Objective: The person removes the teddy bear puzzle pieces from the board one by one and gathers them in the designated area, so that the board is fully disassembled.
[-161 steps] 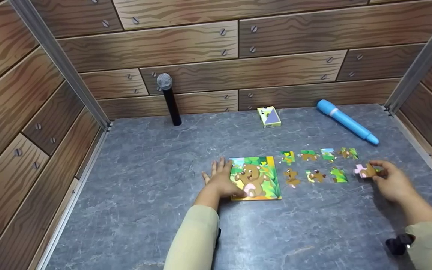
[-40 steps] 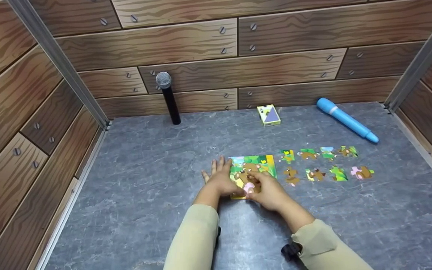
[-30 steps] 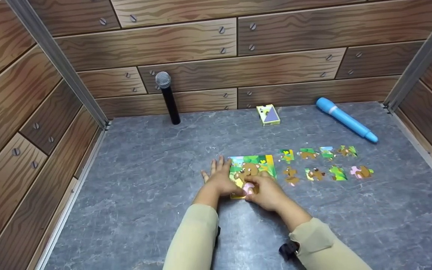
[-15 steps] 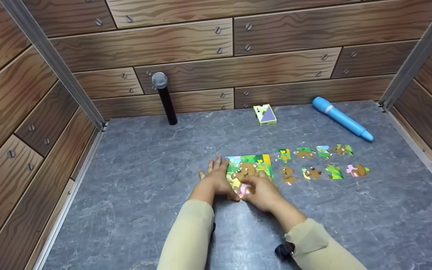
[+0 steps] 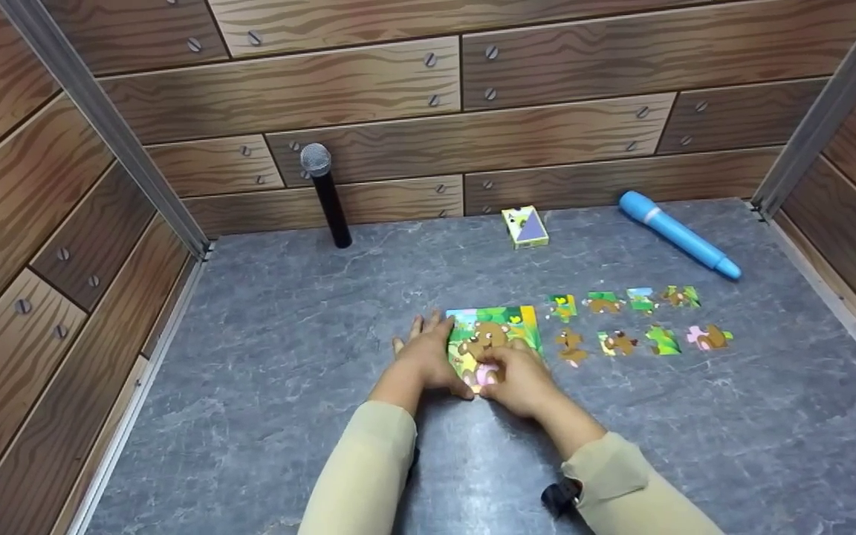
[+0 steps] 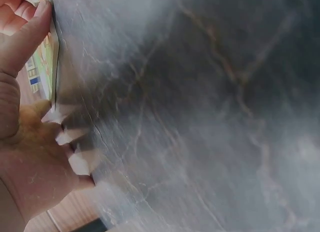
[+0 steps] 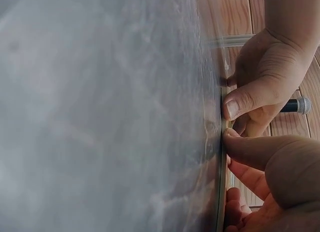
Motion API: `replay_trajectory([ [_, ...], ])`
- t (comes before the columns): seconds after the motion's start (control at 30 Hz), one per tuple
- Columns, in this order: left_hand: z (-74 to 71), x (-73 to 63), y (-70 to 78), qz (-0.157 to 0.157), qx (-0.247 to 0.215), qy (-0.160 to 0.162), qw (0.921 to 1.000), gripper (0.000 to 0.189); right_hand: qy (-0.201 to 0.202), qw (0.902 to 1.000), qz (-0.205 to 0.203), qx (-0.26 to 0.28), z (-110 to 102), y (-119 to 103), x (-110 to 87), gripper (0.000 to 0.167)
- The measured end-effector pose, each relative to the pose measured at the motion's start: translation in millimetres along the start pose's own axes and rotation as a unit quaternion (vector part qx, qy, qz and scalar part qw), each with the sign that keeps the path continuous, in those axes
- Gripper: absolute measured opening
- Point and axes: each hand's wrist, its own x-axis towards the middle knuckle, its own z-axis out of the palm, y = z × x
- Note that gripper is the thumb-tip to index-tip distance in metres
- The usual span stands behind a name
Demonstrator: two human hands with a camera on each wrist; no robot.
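A square bear jigsaw puzzle (image 5: 484,334) lies flat on the grey table in the head view. My left hand (image 5: 422,362) rests along its left side, fingers spread and thumb reaching to the lower edge. On the lower part, my right hand (image 5: 521,377) curls its thumb and index finger over the picture in a pinch. Whether a single piece is lifted there is hidden by the fingers. Both thumbs nearly meet at the puzzle's edge in the right wrist view. To the right, several loose pieces lie in two rows, including a pink and brown piece (image 5: 709,337).
Behind the puzzle lies a small card box (image 5: 525,227). A black microphone (image 5: 332,204) stands at the back left, and a blue marker-shaped stick (image 5: 679,235) lies at the back right. Wood-patterned walls (image 5: 368,82) enclose the table.
Earlier, my right hand held the pink and brown piece at the right; that piece now lies in the lower row. The right hand has moved left onto the puzzle. The left hand stays there.
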Motion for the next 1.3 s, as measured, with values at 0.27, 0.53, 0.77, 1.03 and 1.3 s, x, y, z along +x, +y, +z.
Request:
replay_trajectory([
  [0.27, 0.4, 0.6, -2.2, 0.017, 0.009, 0.017, 0.9997, 0.131, 0.007, 1.0000, -0.006, -0.001, 0, 1, 0.8, 0.048],
  [0.53, 5.0, 1.7, -10.5, 0.034, -0.012, 0.027, 0.9990, 0.129, 0.006, 1.0000, 0.003, 0.007, 0, 1, 0.7, 0.049],
  [0.77, 6.7, 1.1, -12.8, 0.033, -0.055, 0.023, 0.9977, 0.120, -0.001, 0.9998, 0.012, 0.015, 0, 1, 1.4, 0.049],
  [1.03, 8.4, 2.6, -13.8, 0.026, -0.066, 0.028, 0.9971, 0.122, 0.004, 0.9997, 0.011, 0.022, 0, -1, 1.4, 0.049],
  [1.3, 9.6, 1.2, -14.1, 0.041, -0.046, 0.024, 0.9978, 0.120, 0.014, 0.9992, 0.017, 0.034, 0, 0, -0.2, 0.049],
])
